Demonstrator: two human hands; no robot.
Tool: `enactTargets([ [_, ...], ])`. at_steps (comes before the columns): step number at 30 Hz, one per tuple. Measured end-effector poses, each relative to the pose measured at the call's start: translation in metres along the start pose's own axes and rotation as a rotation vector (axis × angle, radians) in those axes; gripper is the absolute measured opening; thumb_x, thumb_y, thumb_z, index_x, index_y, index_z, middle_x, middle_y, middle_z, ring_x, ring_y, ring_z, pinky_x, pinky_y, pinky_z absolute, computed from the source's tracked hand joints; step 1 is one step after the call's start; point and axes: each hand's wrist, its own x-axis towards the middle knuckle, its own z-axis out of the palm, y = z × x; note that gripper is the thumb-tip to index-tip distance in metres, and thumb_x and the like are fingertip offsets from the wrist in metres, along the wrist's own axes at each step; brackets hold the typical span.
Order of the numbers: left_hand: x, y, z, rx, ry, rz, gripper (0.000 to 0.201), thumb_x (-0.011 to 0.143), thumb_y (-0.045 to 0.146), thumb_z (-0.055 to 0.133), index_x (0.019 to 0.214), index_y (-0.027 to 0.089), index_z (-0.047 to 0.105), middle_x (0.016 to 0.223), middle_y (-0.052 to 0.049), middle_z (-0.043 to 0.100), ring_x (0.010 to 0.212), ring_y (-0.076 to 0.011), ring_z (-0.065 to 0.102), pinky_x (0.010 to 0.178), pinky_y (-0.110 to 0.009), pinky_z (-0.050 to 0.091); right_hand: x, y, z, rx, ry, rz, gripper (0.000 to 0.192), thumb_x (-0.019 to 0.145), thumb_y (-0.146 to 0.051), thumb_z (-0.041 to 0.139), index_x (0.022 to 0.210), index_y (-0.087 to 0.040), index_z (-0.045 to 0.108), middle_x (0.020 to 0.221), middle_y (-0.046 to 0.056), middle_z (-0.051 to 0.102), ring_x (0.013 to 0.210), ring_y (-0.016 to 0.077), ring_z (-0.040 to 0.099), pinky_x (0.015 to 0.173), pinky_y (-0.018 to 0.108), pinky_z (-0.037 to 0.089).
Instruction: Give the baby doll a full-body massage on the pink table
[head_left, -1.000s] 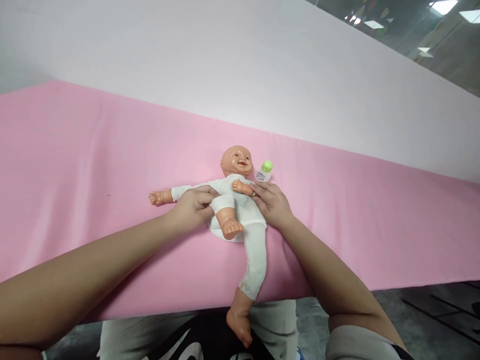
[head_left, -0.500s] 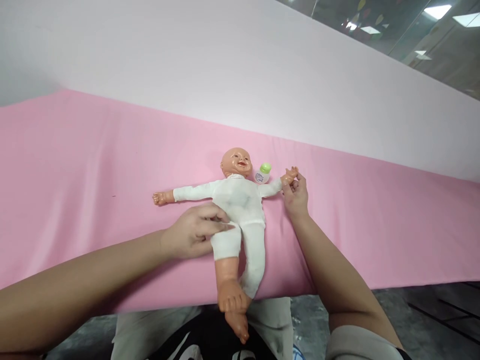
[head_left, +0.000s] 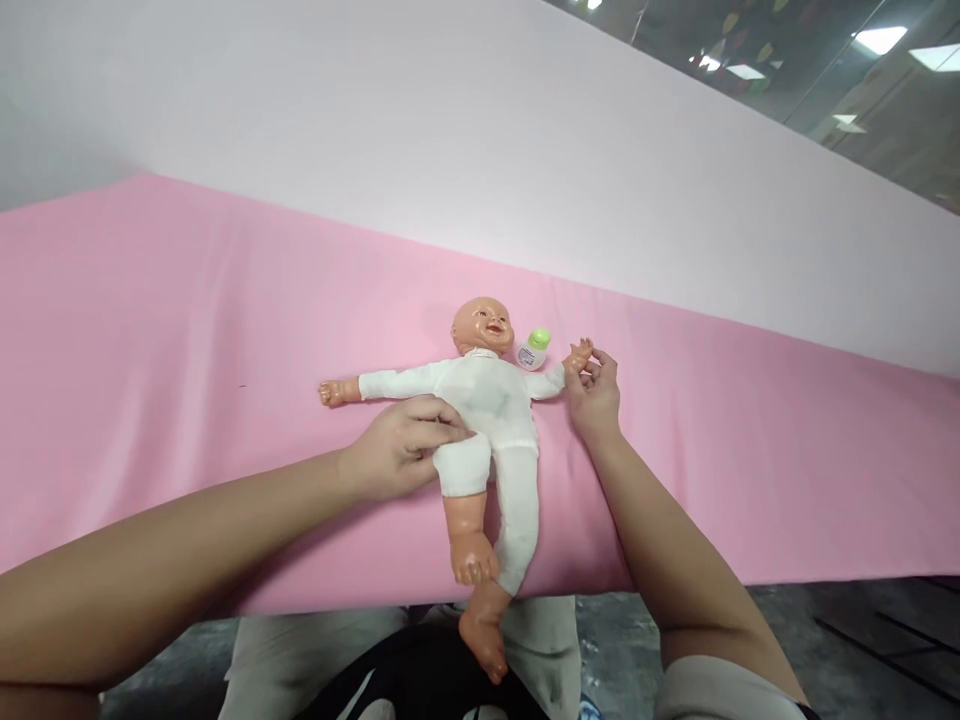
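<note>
Pinning the doll (head_left: 491,400) flat on the pink cloth (head_left: 187,330) | left hand (head_left: 401,450) presses its hip at 9 o'clock, fingers closed on fabric | right hand (head_left: 596,390) now pinches its outstretched wrist at 3 o'clock, arm unfolded from the chest | bottle (head_left: 534,350) beside the head.

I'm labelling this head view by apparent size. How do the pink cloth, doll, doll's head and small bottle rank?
Largest to smallest:
1. pink cloth
2. doll
3. doll's head
4. small bottle
</note>
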Motion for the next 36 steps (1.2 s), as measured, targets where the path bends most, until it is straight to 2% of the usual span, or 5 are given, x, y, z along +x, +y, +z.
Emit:
enactTargets([
  [7,0.001,-0.037,-0.004,0.039,0.08,-0.436,0.018,0.09,0.021,0.066,0.091,0.021,0.084,0.101,-0.004,0.076,0.09,-0.0183,0.075,0.079,-0.029,0.06,-0.023,-0.029,0.029,-0.265,-0.331,-0.586,0.039,0.106,-0.03,0.053,0.143,-0.028,0.066,0.143,0.009,0.073,0.128,0.0297,0.069,0.114,0.053,0.055],
  [11,-0.001,-0.047,-0.003,0.007,0.076,-0.474,0.016,0.089,0.025,0.068,0.082,0.02,0.081,0.096,-0.004,0.075,0.086,-0.0182,0.073,0.075,-0.029,0.058,-0.022,-0.035,0.03,-0.324,-0.403,-0.664,0.04,0.106,-0.024,0.05,0.142,-0.025,0.067,0.146,0.011,0.071,0.134,0.0295,0.065,0.117,0.054,0.051],
  [25,-0.004,-0.001,-0.002,-0.006,0.024,0.079,0.021,0.098,0.022,0.072,0.117,0.026,0.079,0.106,-0.007,0.076,0.091,-0.0171,0.074,0.076,-0.028,0.061,0.002,-0.002,0.003,0.044,-0.053,-0.023,0.07,0.095,-0.054,0.066,0.153,-0.021,0.046,0.128,0.014,0.076,0.105,0.0244,0.076,0.093,0.04,0.063],
  [32,-0.005,0.013,0.006,0.022,-0.111,0.199,0.022,0.092,0.022,0.077,0.114,0.026,0.077,0.109,-0.01,0.074,0.096,-0.0224,0.072,0.084,-0.035,0.061,0.02,0.014,-0.015,-0.351,-0.122,0.272,0.055,0.088,-0.05,0.073,0.133,-0.021,0.059,0.108,0.011,0.083,0.108,0.032,0.077,0.103,0.051,0.057],
  [36,-0.006,0.012,0.007,0.023,-0.097,0.197,0.024,0.094,0.022,0.075,0.117,0.027,0.076,0.111,-0.011,0.075,0.098,-0.0231,0.073,0.085,-0.036,0.061,0.017,0.015,-0.011,-0.241,-0.088,0.241,0.06,0.089,-0.049,0.074,0.139,-0.022,0.054,0.113,0.011,0.082,0.103,0.0288,0.078,0.099,0.048,0.06],
])
